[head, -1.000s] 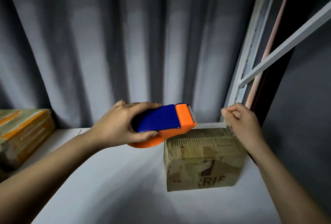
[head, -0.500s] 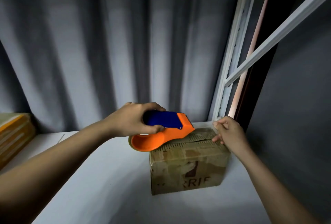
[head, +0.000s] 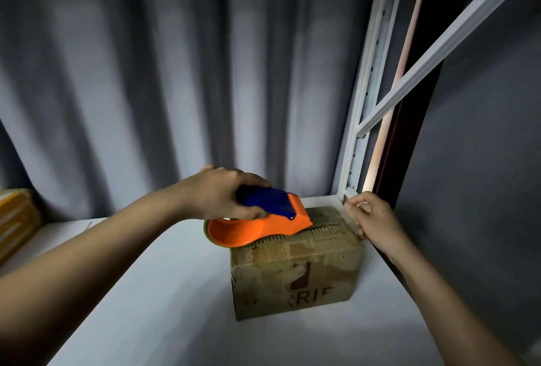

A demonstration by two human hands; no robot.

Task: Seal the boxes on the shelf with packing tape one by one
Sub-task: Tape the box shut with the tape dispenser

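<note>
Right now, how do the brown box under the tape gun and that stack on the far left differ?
The brown box stands in full view near the shelf's right post, while the yellow-striped stack is cut off by the picture's left edge. The box is plain, worn brown with dark lettering; the stack shows yellow and orange bands. The left hand holds the tape dispenser on the box; nothing touches the stack. Both rest on the white shelf.

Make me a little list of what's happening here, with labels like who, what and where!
left hand: grips the tape dispenser
tape dispenser: orange and blue, front end on the box top
right hand: holds the box's far right edge
cardboard box: brown, worn, on the white shelf
top seam: still visible ahead of the dispenser
far left: another box with orange stripes
</note>
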